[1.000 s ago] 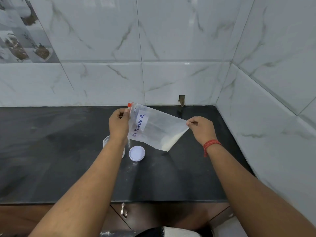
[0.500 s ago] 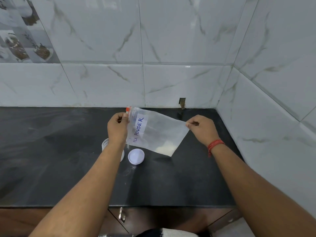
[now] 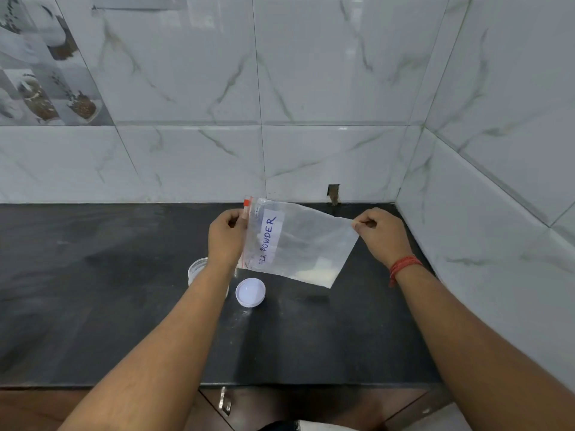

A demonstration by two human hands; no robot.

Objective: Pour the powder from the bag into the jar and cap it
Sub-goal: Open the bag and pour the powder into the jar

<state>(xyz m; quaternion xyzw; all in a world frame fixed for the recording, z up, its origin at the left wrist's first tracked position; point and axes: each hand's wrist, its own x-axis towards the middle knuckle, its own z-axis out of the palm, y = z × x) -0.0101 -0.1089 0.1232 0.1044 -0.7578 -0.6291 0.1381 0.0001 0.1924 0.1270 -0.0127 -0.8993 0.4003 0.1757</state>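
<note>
Bag (image 3: 298,244): thin clear film, limp, light; little powder (image 3: 315,275) settled in the low corner below the right hand (image 3: 378,234). Held above counter (image 3: 93,290). Left hand (image 3: 225,239) pinches the zip edge, right pinches the far corner. Judged slippery; grip edges only. Jar (image 3: 196,269) under left wrist, cap (image 3: 250,292) beside.

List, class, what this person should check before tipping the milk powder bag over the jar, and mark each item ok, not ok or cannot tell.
1. Jar uncapped: cannot tell; the left forearm covers most of it.
2. Cap off and out of the way: ok, lying on the counter beside the jar.
3. Bag firmly held: ok, left hand at the zip edge, right hand pinching the far corner.
4. Bag mouth open: cannot tell.
5. Powder near the mouth: not ok, settled in the low far corner.
6. Mouth over the jar: cannot tell.
</note>
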